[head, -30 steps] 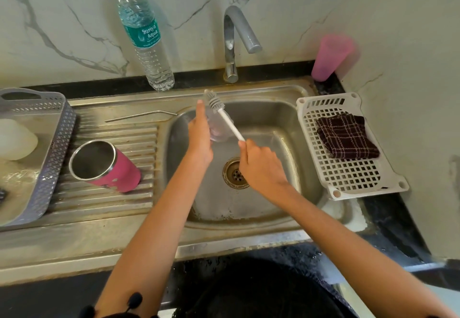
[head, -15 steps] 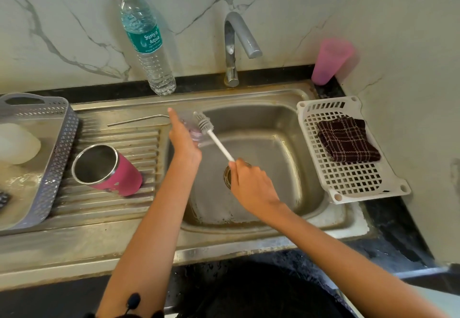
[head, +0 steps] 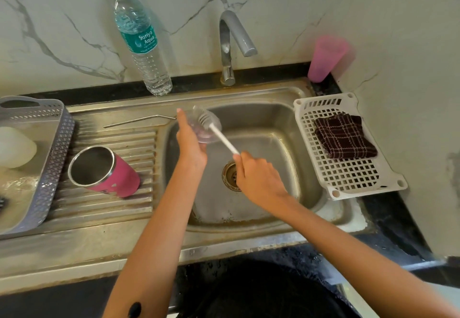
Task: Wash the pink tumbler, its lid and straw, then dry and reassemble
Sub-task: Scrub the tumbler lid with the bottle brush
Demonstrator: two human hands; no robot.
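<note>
Left hand (head: 191,148): fingers clasping clear round plastic lid (head: 207,129) over steel sink basin's (head: 273,123) left edge.
Right hand (head: 258,178): fingers curled round handle of white brush (head: 224,138), bristles on lid.
Pink steel tumbler (head: 107,172): sideways, left of basin.

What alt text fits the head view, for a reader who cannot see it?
Over a steel sink, the left hand holds a clear lid while the right hand holds a white brush against it. A pink tumbler lies on the drainboard near a metal straw.
</note>
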